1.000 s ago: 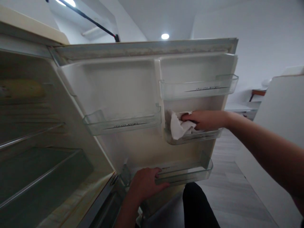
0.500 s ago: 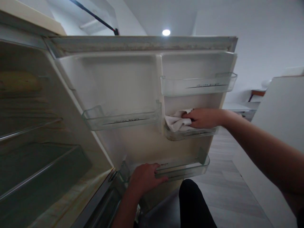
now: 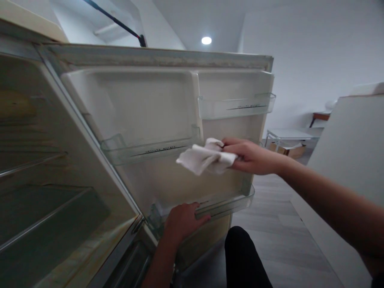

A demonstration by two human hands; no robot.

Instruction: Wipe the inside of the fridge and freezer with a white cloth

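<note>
My right hand (image 3: pixel 246 156) is closed around a crumpled white cloth (image 3: pixel 204 158), held up in front of the fridge door's inner panel (image 3: pixel 153 104). The cloth hides most of the middle right door bin behind it. Low on the same door, my left hand (image 3: pixel 184 220) grips the rim of the clear bottom door bin (image 3: pixel 231 206), its thumb on the near side and fingers over the edge. A clear bin (image 3: pixel 237 108) with a dark line of lettering sits at the upper right, and another left bin (image 3: pixel 150 152) sits at mid height.
On the left is the open fridge interior, with a glass shelf (image 3: pixel 45 216) and a yellowish object (image 3: pixel 16 104) at the back. My dark-clothed knee (image 3: pixel 240 248) is below the door. To the right stand a white panel (image 3: pixel 348 160) and a small table (image 3: pixel 288 134) with a cardboard box (image 3: pixel 291 150).
My right hand has lifted the cloth off the middle right bin and brought it left and nearer. The door has swung somewhat, its free edge shifting left. My left hand keeps its hold.
</note>
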